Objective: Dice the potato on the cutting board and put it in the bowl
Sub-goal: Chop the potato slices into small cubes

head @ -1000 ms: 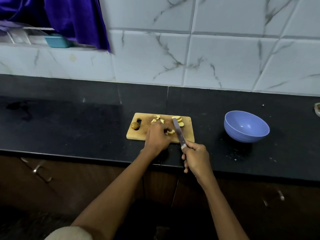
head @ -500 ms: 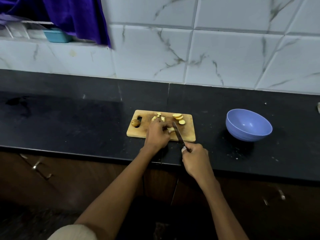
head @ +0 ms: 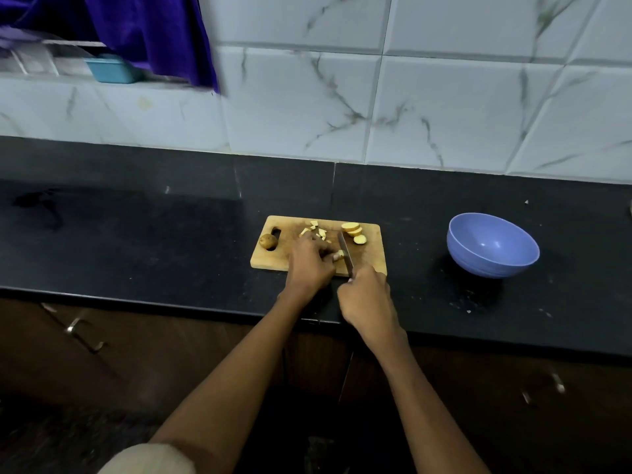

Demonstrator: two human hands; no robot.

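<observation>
A wooden cutting board (head: 374,258) lies on the black counter. On it are small potato dice (head: 316,231) at the back, round potato slices (head: 353,230) at the back right, and a brown potato end (head: 267,241) by the handle hole. My left hand (head: 309,265) presses a potato piece (head: 339,254) down on the board. My right hand (head: 366,295) grips a knife (head: 345,251) whose blade rests against that piece, just right of my fingers. The blue bowl (head: 492,244) stands empty, well to the right of the board.
The black counter (head: 136,234) runs the full width with a marbled tile wall behind. A teal container (head: 113,68) and purple cloth (head: 150,32) sit on a ledge at the upper left. Cabinet handles (head: 75,325) are below the counter edge.
The knife blade has come down from a raised, angled position onto the piece under my left fingers. My right hand has moved slightly toward the board.
</observation>
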